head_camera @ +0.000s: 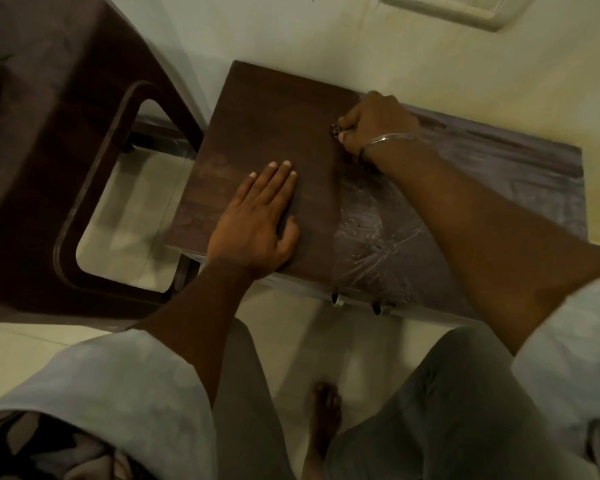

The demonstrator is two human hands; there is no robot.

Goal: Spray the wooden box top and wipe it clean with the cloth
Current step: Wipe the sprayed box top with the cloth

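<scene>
On the wooden box top (pixel 257 133) the left hand (pixel 253 223) lies flat, fingers straight. The right hand (pixel 378 126) clenches the cloth (pixel 334 128) (barely showing) near the top's far edge, with whitish streaks (pixel 378 237) on the top's right part.

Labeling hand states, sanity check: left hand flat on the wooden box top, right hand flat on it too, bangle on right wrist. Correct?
One error. Head view: the right hand is not flat; it curls round a small patterned thing, possibly the cloth. The left hand does lie flat on the wooden box top, and the bangle is on the right wrist.
</scene>
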